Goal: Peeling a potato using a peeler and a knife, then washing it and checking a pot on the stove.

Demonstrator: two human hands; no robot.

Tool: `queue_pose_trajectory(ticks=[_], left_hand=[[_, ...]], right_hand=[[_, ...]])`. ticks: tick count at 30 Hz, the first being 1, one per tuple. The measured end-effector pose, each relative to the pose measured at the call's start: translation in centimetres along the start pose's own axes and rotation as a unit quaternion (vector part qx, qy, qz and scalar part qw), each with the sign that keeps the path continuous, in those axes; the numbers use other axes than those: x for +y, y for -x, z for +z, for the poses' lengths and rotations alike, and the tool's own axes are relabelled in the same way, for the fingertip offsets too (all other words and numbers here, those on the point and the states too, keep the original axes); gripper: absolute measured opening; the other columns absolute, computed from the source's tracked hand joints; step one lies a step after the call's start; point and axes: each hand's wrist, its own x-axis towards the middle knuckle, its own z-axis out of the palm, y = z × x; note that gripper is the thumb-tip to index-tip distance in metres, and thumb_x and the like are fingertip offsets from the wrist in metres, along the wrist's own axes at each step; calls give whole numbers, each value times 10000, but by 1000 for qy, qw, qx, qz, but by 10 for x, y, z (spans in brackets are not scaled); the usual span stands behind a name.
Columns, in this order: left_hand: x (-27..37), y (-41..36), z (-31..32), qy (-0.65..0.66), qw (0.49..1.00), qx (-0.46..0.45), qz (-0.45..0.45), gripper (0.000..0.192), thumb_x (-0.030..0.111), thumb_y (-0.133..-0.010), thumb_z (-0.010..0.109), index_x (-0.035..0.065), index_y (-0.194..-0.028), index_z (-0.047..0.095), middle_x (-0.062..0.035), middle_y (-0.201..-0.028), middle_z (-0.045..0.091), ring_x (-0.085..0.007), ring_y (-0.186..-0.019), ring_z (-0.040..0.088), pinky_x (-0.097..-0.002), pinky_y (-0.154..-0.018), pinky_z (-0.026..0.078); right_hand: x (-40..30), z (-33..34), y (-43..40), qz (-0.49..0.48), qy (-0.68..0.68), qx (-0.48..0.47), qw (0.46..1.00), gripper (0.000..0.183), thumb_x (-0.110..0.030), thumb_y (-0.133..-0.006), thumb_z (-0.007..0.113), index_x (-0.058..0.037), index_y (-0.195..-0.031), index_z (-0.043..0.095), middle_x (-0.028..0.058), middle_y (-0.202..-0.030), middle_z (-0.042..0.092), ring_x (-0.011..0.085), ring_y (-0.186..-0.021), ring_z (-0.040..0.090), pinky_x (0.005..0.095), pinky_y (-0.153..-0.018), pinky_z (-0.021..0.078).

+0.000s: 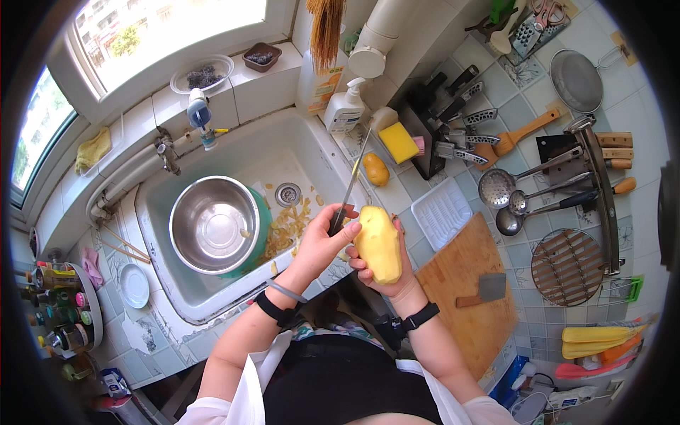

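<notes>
A large peeled potato [378, 247], pale yellow and smooth, rests in my right hand [405, 275], whose fingers wrap it from beneath. My left hand [314, 245] grips the black handle of a knife [355, 180], its long narrow blade pointing up and away from me. The left thumb touches the potato's upper left side. Both hands are above the front right edge of the sink [303, 143]. Strips of peel [287, 223] lie on the sink bottom around the drain. An unpeeled potato [376, 169] sits on the tiled counter beyond my hands.
A steel bowl [212, 226] stands in the sink over a green basin [260, 234]. Rightward are a white plastic tray [442, 212] and a wooden board [451, 281] bearing a small cleaver [491, 288]. A knife block [419, 133], yellow sponge [398, 142] and soap bottle [344, 110] stand behind.
</notes>
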Motion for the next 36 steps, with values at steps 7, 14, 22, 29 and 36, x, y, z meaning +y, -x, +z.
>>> queue_pose_trajectory(ticks=[7, 14, 22, 29, 36], left_hand=[[2, -1, -9, 94, 992, -2, -86, 364, 248, -902, 735, 35, -1143, 563, 19, -854, 590, -59, -671, 517, -209, -596, 436], [-1, -1, -5, 73, 994, 26, -80, 321, 241, -929, 703, 40, -1139, 565, 13, -858, 595, -54, -672, 517, -205, -607, 441], [28, 19, -28, -360, 928, -35, 88, 262, 271, -982, 587, 22, -1041, 647, -103, -854, 672, -234, -777, 650, -337, -697, 509], [40, 32, -32, -483, 864, -28, 137, 243, 274, -940, 636, 39, -992, 673, -107, -812, 677, -303, -744, 654, -384, -669, 515], [38, 30, -28, -470, 876, -18, 104, 255, 279, -930, 647, 34, -992, 681, -123, -818, 682, -314, -748, 656, -390, -670, 517]], right_hand=[[6, 29, -5, -17, 177, 79, 981, 696, -647, -986, 368, -149, -1471, 402, 130, -1128, 612, 282, -965, 638, 362, -745, 604], [14, 28, -10, -218, 430, 96, 871, 629, -389, -903, 691, -79, -1392, 447, 102, -1201, 608, 208, -1020, 634, 390, -814, 594], [-29, 14, 26, -156, 280, 20, 947, 745, -433, -883, 653, -65, -1461, 360, 219, -1400, 494, 357, -1184, 585, 442, -868, 584], [-37, 32, 30, -267, 308, 81, 909, 731, -461, -881, 613, -1, -1408, 399, 243, -1141, 622, 269, -814, 698, 361, -752, 593], [-51, 7, 34, -217, 334, 29, 917, 706, -436, -918, 570, -47, -1465, 350, 208, -1370, 510, 335, -1120, 606, 425, -799, 600]])
